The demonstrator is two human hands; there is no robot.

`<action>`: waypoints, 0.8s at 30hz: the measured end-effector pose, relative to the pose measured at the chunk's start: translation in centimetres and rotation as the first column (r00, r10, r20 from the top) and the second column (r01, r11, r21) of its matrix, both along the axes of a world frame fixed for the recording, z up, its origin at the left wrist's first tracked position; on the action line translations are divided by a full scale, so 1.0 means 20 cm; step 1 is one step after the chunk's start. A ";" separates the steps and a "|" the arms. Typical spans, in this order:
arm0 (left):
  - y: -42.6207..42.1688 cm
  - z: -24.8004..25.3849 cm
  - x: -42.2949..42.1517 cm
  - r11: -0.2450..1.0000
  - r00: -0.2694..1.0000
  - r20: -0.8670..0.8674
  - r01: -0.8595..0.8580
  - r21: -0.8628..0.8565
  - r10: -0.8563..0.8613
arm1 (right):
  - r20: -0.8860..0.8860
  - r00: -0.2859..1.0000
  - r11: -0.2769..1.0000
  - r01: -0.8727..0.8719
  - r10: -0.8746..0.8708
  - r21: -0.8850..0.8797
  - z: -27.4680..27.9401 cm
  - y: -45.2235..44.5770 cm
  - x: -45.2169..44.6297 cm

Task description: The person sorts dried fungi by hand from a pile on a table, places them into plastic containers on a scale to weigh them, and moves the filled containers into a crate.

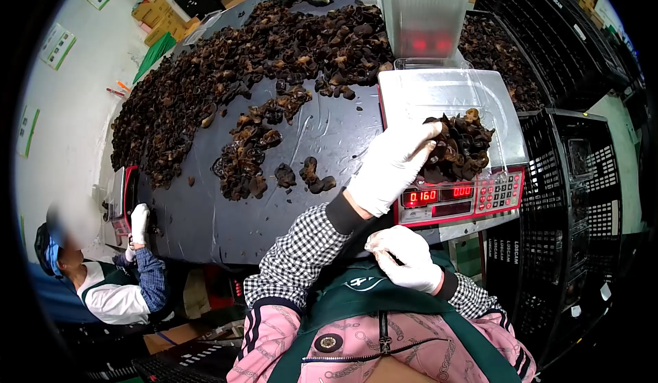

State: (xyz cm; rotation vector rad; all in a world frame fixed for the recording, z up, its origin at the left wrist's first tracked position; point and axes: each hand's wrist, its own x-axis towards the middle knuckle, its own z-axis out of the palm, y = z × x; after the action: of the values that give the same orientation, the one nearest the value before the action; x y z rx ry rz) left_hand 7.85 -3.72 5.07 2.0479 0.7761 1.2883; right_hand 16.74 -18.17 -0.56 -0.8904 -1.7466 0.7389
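My left hand (392,167), in a white glove, reaches over the scale (504,91) with thumb and fingers closed at the left side of a clump of dark wood ear mushrooms (460,146). The clump lies in a clear plastic tray (473,88) on the scale's metal plate. Red digits on the scale's display (421,196) read 0.160. My right hand (408,259), also gloved in white, is near my apron at the table's front edge. Its fingers are curled together, and whether they hold anything is hidden.
A large heap of wood ear mushrooms (274,43) covers the back and left of the dark table (301,136); small clumps lie nearer. Stacked clear trays (421,19) stand behind the scale. Black crates (576,170) line the right side. A co-worker (110,280) stands at the left by another scale (123,201).
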 end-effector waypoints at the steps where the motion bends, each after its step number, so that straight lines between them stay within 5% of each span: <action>1: 0.01 -0.01 0.01 0.995 0.997 -0.079 -0.005 0.096 0.013 | 0.002 1.000 1.000 0.005 -0.005 0.000 0.00 0.00 0.01; 2: 0.00 0.00 0.01 0.992 0.980 -0.195 -0.014 0.123 0.038 | -0.004 1.000 1.000 0.023 -0.023 0.004 0.00 -0.01 0.02; 6: 0.03 0.07 -0.17 0.933 0.957 -0.066 -0.258 0.250 0.282 | -0.010 0.998 0.998 0.062 -0.062 -0.007 -0.01 -0.02 0.05; 8: 0.06 0.14 -0.37 0.932 0.936 -0.100 -0.319 0.173 0.339 | 0.002 0.998 0.998 0.060 -0.060 -0.020 -0.02 -0.02 0.07; 11: 0.04 0.11 -0.62 0.887 0.897 -0.181 -0.431 -0.164 0.403 | -0.035 0.999 0.997 0.038 -0.041 -0.071 -0.03 -0.02 0.07; 15: -0.06 -0.20 -0.77 0.924 0.623 -0.691 -0.329 0.192 0.366 | -0.044 0.999 0.998 -0.008 0.006 -0.056 -0.06 -0.01 0.04; 21: -0.15 -0.44 -0.72 0.918 0.485 -0.793 -0.327 0.227 0.369 | -0.019 1.000 1.000 -0.019 0.019 -0.001 -0.06 -0.01 0.02; 24: -0.11 -0.38 -0.67 0.911 0.728 -0.552 -0.367 0.186 0.406 | -0.019 1.000 0.997 -0.005 0.004 -0.072 -0.05 -0.03 0.03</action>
State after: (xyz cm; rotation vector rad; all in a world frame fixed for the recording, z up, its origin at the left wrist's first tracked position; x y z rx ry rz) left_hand -5.55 -5.84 -2.43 2.4552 1.5304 0.8671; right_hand 17.40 -18.74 -1.62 -0.9252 -1.7157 0.8147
